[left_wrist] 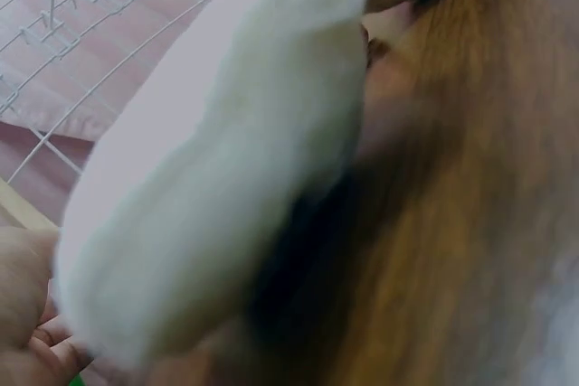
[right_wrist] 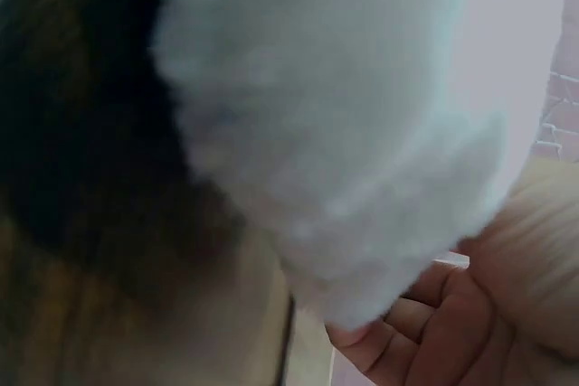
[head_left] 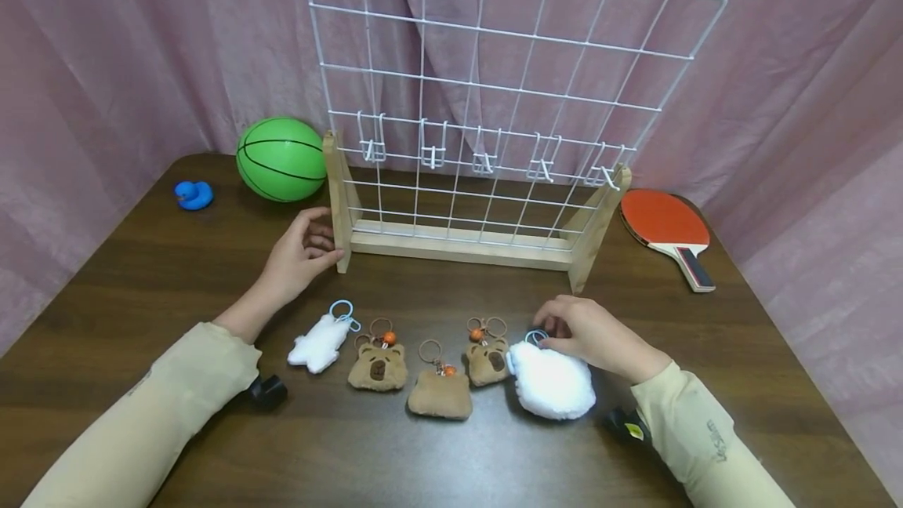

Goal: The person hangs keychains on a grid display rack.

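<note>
My left hand [head_left: 299, 253] is at the left leg of a wire grid rack [head_left: 458, 245], its thumb and fingertips right at the wood. A small white plush keychain [head_left: 320, 342] with a blue ring lies just below that hand, and looms large in the left wrist view. My right hand [head_left: 589, 335] pinches at the blue ring of a bigger, fluffy white plush keychain [head_left: 553, 382], which also fills much of the right wrist view. Between the white ones lie brown plush keychains: a bear-faced one [head_left: 377, 367], a plain-sided one [head_left: 440, 396] and another bear-faced one [head_left: 487, 363].
Several white hooks [head_left: 433, 155] hang in a row across the grid. Behind the rack's left end sits a green ball [head_left: 282, 159], with a blue rubber duck [head_left: 194, 194] farther left. To the right lies a red table tennis paddle [head_left: 665, 222]. Pink curtains [head_left: 141, 45] surround the table.
</note>
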Demonstrator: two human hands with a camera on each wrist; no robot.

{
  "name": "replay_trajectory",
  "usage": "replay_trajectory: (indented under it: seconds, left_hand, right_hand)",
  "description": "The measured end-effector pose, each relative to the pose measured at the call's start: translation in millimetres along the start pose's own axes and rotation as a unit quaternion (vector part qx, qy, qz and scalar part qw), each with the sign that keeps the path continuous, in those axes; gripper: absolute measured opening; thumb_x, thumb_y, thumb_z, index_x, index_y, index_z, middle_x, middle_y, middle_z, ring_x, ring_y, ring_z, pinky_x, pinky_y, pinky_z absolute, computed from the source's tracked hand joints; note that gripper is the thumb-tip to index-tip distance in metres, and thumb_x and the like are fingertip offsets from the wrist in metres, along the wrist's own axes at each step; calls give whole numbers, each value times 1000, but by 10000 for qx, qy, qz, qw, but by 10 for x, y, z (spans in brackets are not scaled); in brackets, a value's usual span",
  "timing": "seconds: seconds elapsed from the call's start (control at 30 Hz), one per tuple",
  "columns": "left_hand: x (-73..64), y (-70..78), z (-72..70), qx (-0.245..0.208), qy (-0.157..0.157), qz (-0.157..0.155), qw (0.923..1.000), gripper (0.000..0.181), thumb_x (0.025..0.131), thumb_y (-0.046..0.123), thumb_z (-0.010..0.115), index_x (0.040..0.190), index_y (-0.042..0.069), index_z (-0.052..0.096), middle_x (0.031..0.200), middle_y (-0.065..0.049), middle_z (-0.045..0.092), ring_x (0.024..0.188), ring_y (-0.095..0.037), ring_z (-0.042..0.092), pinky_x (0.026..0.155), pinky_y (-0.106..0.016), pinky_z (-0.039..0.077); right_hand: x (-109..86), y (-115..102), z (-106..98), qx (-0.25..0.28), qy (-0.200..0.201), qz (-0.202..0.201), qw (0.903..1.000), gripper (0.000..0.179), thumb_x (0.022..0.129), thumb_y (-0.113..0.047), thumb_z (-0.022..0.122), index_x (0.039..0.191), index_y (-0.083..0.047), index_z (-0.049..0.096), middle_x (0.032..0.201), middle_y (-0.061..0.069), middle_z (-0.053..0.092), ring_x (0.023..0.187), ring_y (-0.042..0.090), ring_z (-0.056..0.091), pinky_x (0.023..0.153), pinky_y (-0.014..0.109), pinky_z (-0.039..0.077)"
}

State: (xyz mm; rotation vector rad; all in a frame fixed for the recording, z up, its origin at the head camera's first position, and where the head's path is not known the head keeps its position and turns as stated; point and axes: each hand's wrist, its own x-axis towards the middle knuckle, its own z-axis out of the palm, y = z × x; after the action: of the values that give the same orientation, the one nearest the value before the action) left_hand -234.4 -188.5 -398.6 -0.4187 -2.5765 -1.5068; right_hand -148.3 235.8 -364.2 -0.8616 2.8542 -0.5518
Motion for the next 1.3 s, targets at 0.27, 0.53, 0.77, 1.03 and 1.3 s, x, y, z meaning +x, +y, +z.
replay_trajectory:
  seconds: [0.27,0.53,0.77,1.03,1.3]
  left_hand:
    - [22,-18,54,105,229,-11,9997,61,87,-3,65,140,-1,34,112,-26,56,91,-18,54,70,-4,46]
    - [23,-44,70,183,305,83,9993,61,87,-4,65,140,-2,34,111,-26,57,91,-23,56,70,-3,45]
    - [15,-61,70,185,326,88,9993,62,87,-2,66,140,-1,34,110,-26,57,89,-17,55,71,-4,46]
    - [13,-70,68,182,330,139,9992,62,87,-1,66,140,-1,35,110,-26,57,85,-3,53,71,-4,47]
    - [9,-52,82,205,337,131,9991,61,87,-2,65,140,-2,35,110,-26,57,92,-23,57,71,-3,46]
  right_hand:
    - [12,12,50,-60,-161,47,9998,24,77,-9,79,98,-7,69,81,-1,62,71,7,53,60,18,47]
    - [-4,-39,86,-62,-226,127,9996,25,77,-10,79,99,-8,68,81,-2,60,71,7,52,60,17,47]
    - [-9,-87,84,-127,-316,380,9987,27,77,-10,79,102,-9,68,83,-2,60,72,8,52,61,18,47]
    - [-12,-102,101,-76,-45,257,9996,30,75,-7,80,99,-9,63,78,-3,56,69,8,50,59,17,45]
    - [-32,-89,112,45,14,225,9997,26,75,-6,80,91,-11,61,75,-4,53,67,7,48,56,17,43]
